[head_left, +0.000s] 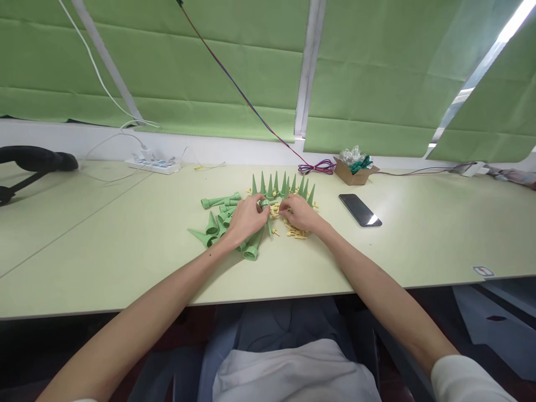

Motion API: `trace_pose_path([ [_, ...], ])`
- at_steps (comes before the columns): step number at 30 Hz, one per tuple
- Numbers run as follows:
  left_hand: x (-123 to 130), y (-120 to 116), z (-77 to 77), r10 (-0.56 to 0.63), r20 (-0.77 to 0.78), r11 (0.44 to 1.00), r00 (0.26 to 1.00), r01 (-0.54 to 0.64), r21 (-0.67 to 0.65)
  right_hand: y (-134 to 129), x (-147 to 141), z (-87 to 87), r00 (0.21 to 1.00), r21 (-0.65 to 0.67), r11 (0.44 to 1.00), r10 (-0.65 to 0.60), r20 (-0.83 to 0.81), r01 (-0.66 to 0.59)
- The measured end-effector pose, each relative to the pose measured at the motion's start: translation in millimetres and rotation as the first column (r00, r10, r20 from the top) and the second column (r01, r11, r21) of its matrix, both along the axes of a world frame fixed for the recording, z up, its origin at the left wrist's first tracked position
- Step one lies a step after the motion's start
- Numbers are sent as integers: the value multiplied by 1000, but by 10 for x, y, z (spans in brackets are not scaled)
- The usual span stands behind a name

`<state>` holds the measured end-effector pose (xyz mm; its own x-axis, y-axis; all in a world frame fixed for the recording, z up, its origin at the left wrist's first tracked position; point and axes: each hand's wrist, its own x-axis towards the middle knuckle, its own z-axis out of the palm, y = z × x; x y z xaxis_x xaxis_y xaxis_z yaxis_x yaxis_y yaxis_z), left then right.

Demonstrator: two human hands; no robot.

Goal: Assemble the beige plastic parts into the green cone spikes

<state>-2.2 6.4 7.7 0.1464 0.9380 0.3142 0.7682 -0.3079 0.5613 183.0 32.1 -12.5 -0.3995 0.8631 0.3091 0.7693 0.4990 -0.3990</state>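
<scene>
My left hand point(250, 216) is closed on a green cone point(264, 204), whose narrow end points right, towards the other hand. Just across from it, my right hand point(298, 212) has its fingertips pinched together over small yellow plastic pieces point(296, 232); whatever is between them is too small to make out. Loose green cones point(251, 251) lie in a heap beside and under my left hand. Behind both hands, several green cones point(270, 185) stand upright in a curved row, points up, with yellow bits near their bases.
A black phone point(360, 210) lies to the right. Behind it sits a small cardboard box point(355, 174) with clear and green plastic inside, beside a coiled red-blue cable point(317, 167). At the back left are a white power strip point(154, 164) and a black object point(37, 159).
</scene>
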Motion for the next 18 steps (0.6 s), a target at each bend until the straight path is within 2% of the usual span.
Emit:
trace_pose_path([
  [6,-4,4,6,8,3,1000,1000,-8,16,43,20,-26,967,108,994,17,-254,11],
  [11,6,-8,13,-39,13,999,999,39,17,25,-7,8,870,12,1000,-17,-493,26],
  [14,10,-7,11,-51,26,999,998,50,21,17,-9,20,834,29,999,3,-552,16],
  [18,1,17,5,-29,33,998,999,27,50,14,-6,32,823,11,1000,-14,-568,25],
])
